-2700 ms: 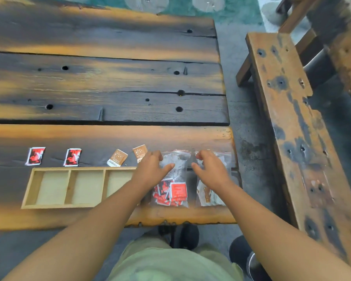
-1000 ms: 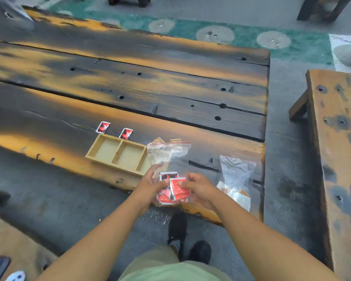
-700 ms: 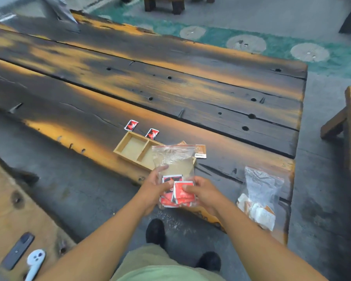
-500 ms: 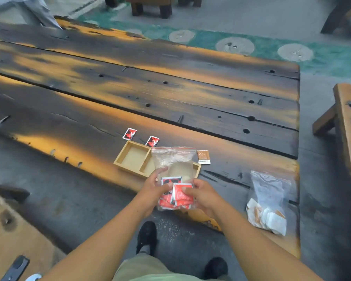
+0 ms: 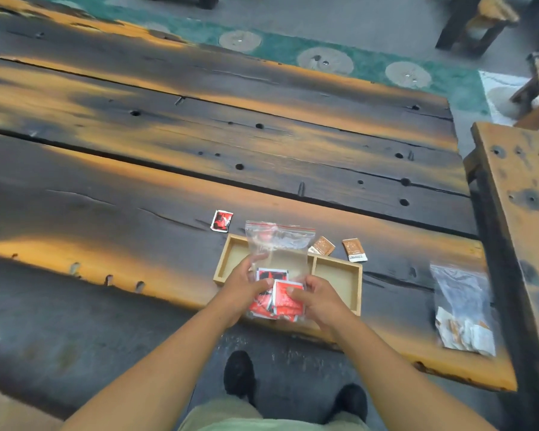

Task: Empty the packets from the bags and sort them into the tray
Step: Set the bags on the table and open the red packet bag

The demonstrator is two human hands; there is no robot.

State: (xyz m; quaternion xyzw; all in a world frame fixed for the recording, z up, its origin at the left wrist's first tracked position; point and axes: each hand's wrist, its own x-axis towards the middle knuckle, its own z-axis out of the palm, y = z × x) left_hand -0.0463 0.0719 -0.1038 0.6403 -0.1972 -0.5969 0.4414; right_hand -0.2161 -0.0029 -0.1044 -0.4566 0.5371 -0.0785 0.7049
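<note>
Both hands hold one clear plastic zip bag full of red packets over the light wooden tray with compartments. The left hand and the right hand each have a closed grip on the bag's lower part, where the packets sit. The red zip line on top looks shut. A second clear bag of pale packets lies apart on the dark wooden table. If the bag is tipped fast, packets may miss the tray and slide off the table's near edge.

Both forearms extended forward, left hand and right hand pinching inward
</note>
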